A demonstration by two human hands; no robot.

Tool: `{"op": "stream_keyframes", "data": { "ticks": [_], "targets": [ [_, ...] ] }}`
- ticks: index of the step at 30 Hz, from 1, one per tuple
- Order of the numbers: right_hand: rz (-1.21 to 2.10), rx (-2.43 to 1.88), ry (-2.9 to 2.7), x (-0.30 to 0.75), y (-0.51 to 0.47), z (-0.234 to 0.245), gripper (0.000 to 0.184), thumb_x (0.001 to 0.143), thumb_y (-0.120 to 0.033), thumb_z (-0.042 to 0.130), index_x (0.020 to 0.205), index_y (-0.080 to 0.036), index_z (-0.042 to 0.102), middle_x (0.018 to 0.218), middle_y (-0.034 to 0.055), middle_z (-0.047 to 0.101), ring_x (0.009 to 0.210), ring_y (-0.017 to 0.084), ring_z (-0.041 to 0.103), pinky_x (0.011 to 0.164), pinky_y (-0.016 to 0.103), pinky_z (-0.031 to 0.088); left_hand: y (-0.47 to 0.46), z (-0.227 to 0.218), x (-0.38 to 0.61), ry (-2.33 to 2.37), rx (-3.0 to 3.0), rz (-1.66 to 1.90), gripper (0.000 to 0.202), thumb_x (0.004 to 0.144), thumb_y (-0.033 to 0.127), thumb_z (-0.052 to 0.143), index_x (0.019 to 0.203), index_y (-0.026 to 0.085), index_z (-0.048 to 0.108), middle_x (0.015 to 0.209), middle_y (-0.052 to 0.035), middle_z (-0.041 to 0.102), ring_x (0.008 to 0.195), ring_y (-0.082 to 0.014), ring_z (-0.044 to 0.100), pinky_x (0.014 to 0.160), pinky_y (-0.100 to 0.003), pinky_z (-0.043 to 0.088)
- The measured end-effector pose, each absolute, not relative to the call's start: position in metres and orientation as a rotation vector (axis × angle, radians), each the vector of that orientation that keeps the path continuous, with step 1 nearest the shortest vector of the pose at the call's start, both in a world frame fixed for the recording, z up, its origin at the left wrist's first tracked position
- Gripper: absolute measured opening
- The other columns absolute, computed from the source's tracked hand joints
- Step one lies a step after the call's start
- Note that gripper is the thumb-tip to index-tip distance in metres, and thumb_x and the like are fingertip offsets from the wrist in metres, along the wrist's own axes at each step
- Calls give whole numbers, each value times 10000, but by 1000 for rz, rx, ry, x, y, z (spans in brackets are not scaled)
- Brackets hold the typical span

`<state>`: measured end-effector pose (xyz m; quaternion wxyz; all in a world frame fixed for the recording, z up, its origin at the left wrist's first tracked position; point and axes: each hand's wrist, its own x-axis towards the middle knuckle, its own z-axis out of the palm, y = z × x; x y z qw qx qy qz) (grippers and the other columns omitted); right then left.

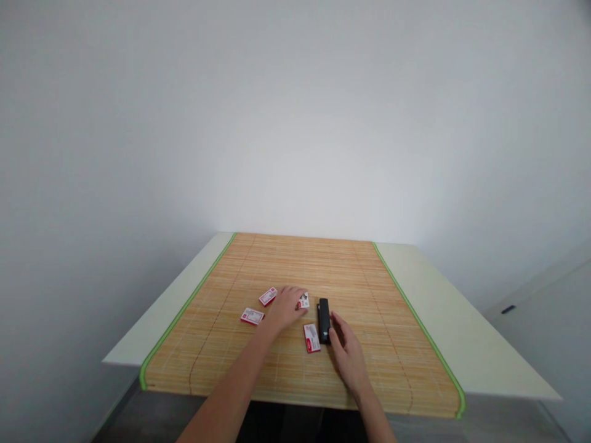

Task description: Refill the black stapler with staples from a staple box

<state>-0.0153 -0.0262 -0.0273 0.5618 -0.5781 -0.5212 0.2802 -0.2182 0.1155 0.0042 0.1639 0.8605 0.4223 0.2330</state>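
My left hand (287,306) is curled over a small red-and-white staple box (303,301), with its fingers at the box's far and near sides; part of the box is hidden beneath them. Right of it a black stapler (324,317) lies lengthwise on the mat. My right hand (348,357) rests at the stapler's near right side, thumb and fingers apart, holding nothing; whether its fingertips touch the stapler I cannot tell. Another staple box (311,338) lies just left of the stapler's near end.
Two more red-and-white boxes, a farther box (268,296) and a nearer box (252,316), lie left of my left hand. A bamboo mat (314,261) with green edging covers the middle of the white table (484,354). A plain wall (295,123) stands behind.
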Motion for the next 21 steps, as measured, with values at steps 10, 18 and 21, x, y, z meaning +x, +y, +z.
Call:
{"op": "stream_keyframes", "data": {
  "ticks": [10, 18, 21],
  "targets": [
    [569, -1440, -1338, -22, -25, -24, 563, 882, -490, 691, 1395, -277, 594, 1384, 93, 633, 1270, 324, 582, 1143, 525, 425, 89, 15, -252, 1489, 2377, 817, 493, 945, 301, 560, 1434, 249, 520, 1482, -93, 512, 1403, -298, 395, 1207, -518, 250],
    [433, -1489, -1410, -25, -22, -20, 480, 868, -467, 709, 1293, -254, 642, 1188, 107, 682, 1107, 325, 615, 1026, 489, 485, 17, 16, -223, 1028, 2253, 752, 345, 903, 290, 635, 1248, 299, 648, 1239, -58, 656, 1195, -269, 561, 1073, -443, 433],
    [408, -1510, -1427, -25, -18, -21, 368, 877, -442, 687, 1190, -249, 686, 1089, 101, 693, 1037, 319, 624, 964, 470, 508, 3, 10, -221, 1116, 2231, 796, 262, 923, 299, 612, 1180, 292, 662, 1240, -66, 634, 1191, -273, 555, 1058, -444, 433]
  ]
}}
